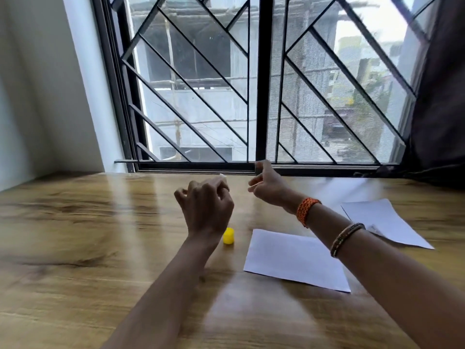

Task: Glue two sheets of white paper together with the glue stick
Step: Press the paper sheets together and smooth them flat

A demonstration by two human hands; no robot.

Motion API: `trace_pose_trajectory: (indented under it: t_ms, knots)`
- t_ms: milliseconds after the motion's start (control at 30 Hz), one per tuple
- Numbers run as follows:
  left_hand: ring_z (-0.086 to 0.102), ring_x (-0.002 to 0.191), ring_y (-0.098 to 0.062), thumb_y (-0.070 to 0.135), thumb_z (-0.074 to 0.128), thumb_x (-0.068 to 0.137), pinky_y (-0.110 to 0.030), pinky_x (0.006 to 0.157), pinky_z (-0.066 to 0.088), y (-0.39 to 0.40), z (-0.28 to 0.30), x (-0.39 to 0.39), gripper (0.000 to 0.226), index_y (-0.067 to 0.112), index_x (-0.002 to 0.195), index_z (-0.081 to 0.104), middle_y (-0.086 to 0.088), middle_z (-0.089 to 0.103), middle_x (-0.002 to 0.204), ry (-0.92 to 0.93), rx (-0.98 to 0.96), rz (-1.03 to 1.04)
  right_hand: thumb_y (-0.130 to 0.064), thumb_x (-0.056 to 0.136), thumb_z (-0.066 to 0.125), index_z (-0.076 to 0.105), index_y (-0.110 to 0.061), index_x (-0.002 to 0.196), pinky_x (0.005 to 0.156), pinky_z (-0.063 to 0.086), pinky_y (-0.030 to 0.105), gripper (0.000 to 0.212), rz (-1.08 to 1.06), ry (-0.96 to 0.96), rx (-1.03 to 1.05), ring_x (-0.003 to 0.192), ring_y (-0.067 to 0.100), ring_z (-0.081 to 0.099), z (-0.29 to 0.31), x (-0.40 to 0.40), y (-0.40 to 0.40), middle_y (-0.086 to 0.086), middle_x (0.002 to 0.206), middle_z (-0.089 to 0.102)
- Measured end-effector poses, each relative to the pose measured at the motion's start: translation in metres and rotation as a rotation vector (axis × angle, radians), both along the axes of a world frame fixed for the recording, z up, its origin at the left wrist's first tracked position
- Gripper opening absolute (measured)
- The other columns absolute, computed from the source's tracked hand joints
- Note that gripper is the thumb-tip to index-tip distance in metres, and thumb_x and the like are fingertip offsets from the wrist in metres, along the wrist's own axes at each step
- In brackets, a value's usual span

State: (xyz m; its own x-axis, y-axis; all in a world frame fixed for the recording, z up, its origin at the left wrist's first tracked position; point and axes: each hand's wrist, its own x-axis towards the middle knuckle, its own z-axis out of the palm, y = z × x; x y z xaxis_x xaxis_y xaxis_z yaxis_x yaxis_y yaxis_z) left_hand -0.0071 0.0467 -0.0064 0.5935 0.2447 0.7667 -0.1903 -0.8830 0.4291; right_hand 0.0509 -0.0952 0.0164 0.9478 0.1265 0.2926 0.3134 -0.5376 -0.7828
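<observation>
My left hand point(206, 205) is raised above the wooden table point(88, 235) with its fingers curled round the glue stick, of which only a small white tip point(223, 175) shows above the knuckles. The stick's yellow cap point(228, 236) stands on the table just below that wrist. My right hand point(266, 185) hovers a little to the right, fingers loosely bent and apart, holding nothing that I can see. One white sheet point(294, 260) lies flat under my right forearm. A second white sheet point(385, 222) lies farther right.
A barred window point(261, 84) runs along the table's far edge, close behind both hands. A white wall stands at the left and a dark curtain point(442, 96) hangs at the right.
</observation>
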Motion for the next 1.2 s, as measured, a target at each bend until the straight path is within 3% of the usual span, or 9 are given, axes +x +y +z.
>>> trace_pose_trajectory:
  t_ms: [100, 333, 467, 633, 700, 833, 900, 1000, 1200]
  knots:
    - [0.063, 0.075, -0.028, 0.013, 0.048, 0.079, -0.034, 0.067, 0.047, 0.008, -0.002, 0.001, 0.023, 0.017, 0.070, 0.068, -0.004, 0.071, 0.073, 0.070, -0.118, -0.193, 0.008, 0.078, 0.047, 0.036, -0.006, 0.129, 0.067, 0.048, 0.025, 0.054, 0.002, -0.005, -0.011, 0.101, 0.030, 0.060, -0.002, -0.008, -0.011, 0.014, 0.101, 0.057]
    - [0.059, 0.068, -0.017, 0.009, 0.052, 0.074, -0.036, 0.064, 0.050, -0.008, 0.001, -0.015, 0.021, 0.021, 0.069, 0.069, 0.003, 0.068, 0.069, 0.112, -0.006, -0.511, 0.003, 0.075, 0.050, 0.055, -0.008, 0.112, 0.066, 0.048, 0.024, 0.039, -0.065, -0.133, -0.140, 0.087, 0.021, 0.060, 0.003, -0.037, -0.047, 0.006, 0.090, 0.062]
    - [0.057, 0.073, -0.005, 0.014, 0.052, 0.075, -0.048, 0.086, 0.048, -0.028, -0.003, -0.029, 0.018, 0.022, 0.070, 0.067, 0.008, 0.066, 0.069, 0.146, 0.092, -0.686, -0.006, 0.071, 0.057, 0.063, -0.011, 0.103, 0.079, 0.052, 0.033, 0.032, -0.136, -0.193, -0.388, 0.095, 0.021, 0.059, 0.000, -0.057, -0.084, 0.007, 0.097, 0.064]
    - [0.056, 0.078, -0.009, 0.010, 0.054, 0.076, -0.030, 0.071, 0.047, -0.063, -0.005, -0.031, 0.018, 0.021, 0.075, 0.068, 0.006, 0.068, 0.074, 0.204, 0.259, -0.765, -0.013, 0.073, 0.060, 0.064, -0.002, 0.104, 0.085, 0.052, 0.036, 0.033, -0.269, 0.003, -0.428, 0.100, 0.027, 0.060, -0.004, -0.073, -0.129, 0.015, 0.103, 0.066]
    - [0.058, 0.079, -0.013, 0.010, 0.055, 0.076, -0.030, 0.070, 0.048, -0.074, -0.007, -0.029, 0.018, 0.021, 0.075, 0.068, 0.005, 0.069, 0.075, 0.204, 0.319, -0.763, -0.015, 0.070, 0.061, 0.066, 0.004, 0.092, 0.071, 0.053, 0.035, 0.029, -0.294, 0.112, -0.441, 0.088, 0.030, 0.062, -0.004, -0.074, -0.140, 0.017, 0.089, 0.067]
    - [0.060, 0.077, -0.016, 0.010, 0.057, 0.075, -0.030, 0.067, 0.048, -0.090, -0.009, -0.023, 0.017, 0.021, 0.075, 0.069, 0.005, 0.069, 0.075, 0.188, 0.324, -0.735, -0.026, 0.060, 0.062, 0.057, -0.016, 0.066, 0.051, 0.034, 0.023, 0.013, -0.334, 0.371, -0.605, 0.057, 0.017, 0.051, -0.005, -0.079, -0.151, 0.000, 0.063, 0.054]
    - [0.060, 0.078, -0.016, 0.010, 0.057, 0.075, -0.029, 0.067, 0.046, -0.095, -0.010, -0.022, 0.018, 0.021, 0.075, 0.069, 0.005, 0.070, 0.075, 0.173, 0.315, -0.719, -0.028, 0.057, 0.057, 0.058, -0.019, 0.074, 0.061, 0.041, 0.024, 0.020, -0.342, 0.404, -0.693, 0.069, 0.019, 0.060, -0.011, -0.078, -0.156, 0.000, 0.072, 0.062]
    - [0.061, 0.079, -0.018, 0.008, 0.055, 0.076, -0.028, 0.067, 0.045, -0.095, -0.016, -0.024, 0.019, 0.021, 0.076, 0.070, 0.005, 0.072, 0.077, 0.142, 0.383, -0.724, -0.022, 0.080, 0.047, 0.058, -0.014, 0.113, 0.093, 0.041, 0.029, 0.036, -0.353, 0.333, -0.731, 0.108, 0.025, 0.057, -0.021, -0.073, -0.162, 0.008, 0.118, 0.063]
    - [0.060, 0.072, -0.014, 0.015, 0.051, 0.075, -0.031, 0.067, 0.049, -0.089, -0.016, -0.037, 0.020, 0.022, 0.075, 0.069, 0.006, 0.070, 0.073, 0.206, 0.199, -0.763, -0.007, 0.089, 0.045, 0.057, -0.002, 0.103, 0.082, 0.040, 0.026, 0.019, -0.374, 0.177, -0.705, 0.110, 0.035, 0.055, -0.029, -0.073, -0.161, 0.024, 0.120, 0.056]
